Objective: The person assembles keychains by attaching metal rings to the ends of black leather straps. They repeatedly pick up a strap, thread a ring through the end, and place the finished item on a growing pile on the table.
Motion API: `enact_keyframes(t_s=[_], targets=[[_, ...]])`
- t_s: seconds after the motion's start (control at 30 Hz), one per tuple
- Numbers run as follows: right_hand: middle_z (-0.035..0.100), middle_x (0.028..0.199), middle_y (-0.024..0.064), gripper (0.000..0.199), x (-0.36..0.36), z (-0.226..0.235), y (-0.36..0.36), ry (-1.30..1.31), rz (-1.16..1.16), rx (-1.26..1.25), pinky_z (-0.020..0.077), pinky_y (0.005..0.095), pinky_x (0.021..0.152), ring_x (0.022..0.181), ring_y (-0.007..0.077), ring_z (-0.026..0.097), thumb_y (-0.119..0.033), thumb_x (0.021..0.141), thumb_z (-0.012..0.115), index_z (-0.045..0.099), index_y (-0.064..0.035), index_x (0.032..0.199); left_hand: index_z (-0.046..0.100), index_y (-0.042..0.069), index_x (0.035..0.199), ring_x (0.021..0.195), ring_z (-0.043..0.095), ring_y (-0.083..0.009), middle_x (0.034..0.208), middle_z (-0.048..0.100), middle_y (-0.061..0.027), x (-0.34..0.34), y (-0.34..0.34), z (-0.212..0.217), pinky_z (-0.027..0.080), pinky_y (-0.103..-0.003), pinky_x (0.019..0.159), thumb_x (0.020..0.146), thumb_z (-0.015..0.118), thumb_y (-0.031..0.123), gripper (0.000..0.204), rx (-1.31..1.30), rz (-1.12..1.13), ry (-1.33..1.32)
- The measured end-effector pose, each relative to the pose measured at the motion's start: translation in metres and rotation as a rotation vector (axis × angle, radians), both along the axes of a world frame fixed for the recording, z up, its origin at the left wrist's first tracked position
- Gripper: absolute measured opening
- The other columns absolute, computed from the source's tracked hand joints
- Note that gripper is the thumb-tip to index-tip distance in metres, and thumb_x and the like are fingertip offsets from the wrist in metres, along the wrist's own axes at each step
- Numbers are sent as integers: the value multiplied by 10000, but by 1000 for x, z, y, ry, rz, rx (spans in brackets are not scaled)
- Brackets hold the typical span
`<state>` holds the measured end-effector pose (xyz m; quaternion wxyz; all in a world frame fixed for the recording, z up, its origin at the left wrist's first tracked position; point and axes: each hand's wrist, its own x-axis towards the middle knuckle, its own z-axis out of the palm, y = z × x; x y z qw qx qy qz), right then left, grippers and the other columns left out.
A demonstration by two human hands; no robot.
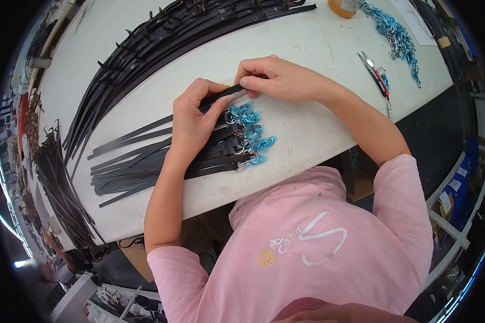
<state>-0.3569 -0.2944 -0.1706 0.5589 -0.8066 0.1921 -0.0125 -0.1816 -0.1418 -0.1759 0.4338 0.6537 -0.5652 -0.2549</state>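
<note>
Both my hands pinch one narrow black strap [225,95] above the white table. My left hand [193,116] curls around it, thumb and fingers closed. To its right, my right hand [272,79] grips the strap's end between thumb and fingers, partly hiding that end. Under and beside my left forearm lies a spread pile of black straps [132,167], their free ends pointing left. At the pile's right end are silver metal rings and clasps in blue plastic wrap [250,134].
A long row of black straps [145,51] with loops curves along the table's far left. Another strap bundle [62,185] hangs over the left edge. At the right lie thread snips [373,72] and a heap of blue-wrapped metal clasps [393,35], near an amber-filled container [345,6].
</note>
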Motion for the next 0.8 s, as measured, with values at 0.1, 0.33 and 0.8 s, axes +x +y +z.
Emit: enact_keyframes(t_s=[0.1, 0.33, 0.8], targets=[[684, 873, 62, 227, 0, -1, 1, -12, -22, -6, 493, 292, 793, 844, 129, 642, -201, 1004, 565, 664, -18, 1093, 698, -15, 950, 776, 669, -180, 858, 680, -96, -1, 0, 1, 527, -292, 730, 842, 780, 32, 144, 0, -10, -40], [710, 905, 92, 240, 4, -5, 8, -36, -76, -229, 476, 325, 867, 865, 192, 644, -210, 866, 653, 693, -26, 1014, 695, -15, 955, 771, 676, -209, 857, 666, -105, -3, -1, 3, 527, -309, 695, 839, 774, 29, 148, -52, -38, -123], [695, 859, 112, 227, 6, -4, 11, -85, -120, -220, 495, 351, 791, 829, 233, 611, -216, 834, 671, 700, -30, 961, 699, -30, 973, 824, 682, -155, 877, 704, -85, -2, 0, 2, 533, -281, 785, 864, 766, 33, 143, -7, -25, -110]])
